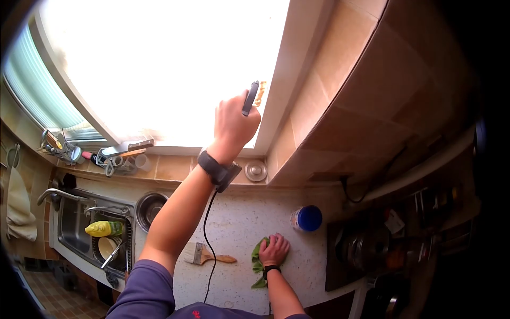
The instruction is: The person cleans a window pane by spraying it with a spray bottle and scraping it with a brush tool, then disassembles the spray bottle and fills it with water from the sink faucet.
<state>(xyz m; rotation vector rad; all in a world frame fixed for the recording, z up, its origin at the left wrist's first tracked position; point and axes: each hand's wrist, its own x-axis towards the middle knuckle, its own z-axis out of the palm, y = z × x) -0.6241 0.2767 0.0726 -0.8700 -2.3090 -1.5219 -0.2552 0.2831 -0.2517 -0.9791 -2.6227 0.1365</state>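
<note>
My left hand [234,121] is raised against the bright window [159,69], near the lower right of its frame. Its fingers are closed around a dark, narrow handle [251,98]. Orange-brown patches show right beside this handle, but glare hides what they belong to. On the counter, my right hand [275,249] presses down on a crumpled green cloth [259,268], fingers bent over it. Between my arms lies a flat paintbrush [207,256] with pale bristles and a wooden handle.
A blue-lidded jar [307,218] stands right of the cloth, before a dark stove [366,250]. Left are a metal bowl [151,210] and a sink [74,228] holding a yellow bottle [103,228]. The sill carries a knife [127,147] and a glass lid [255,170]. A black cable [206,239] crosses the counter.
</note>
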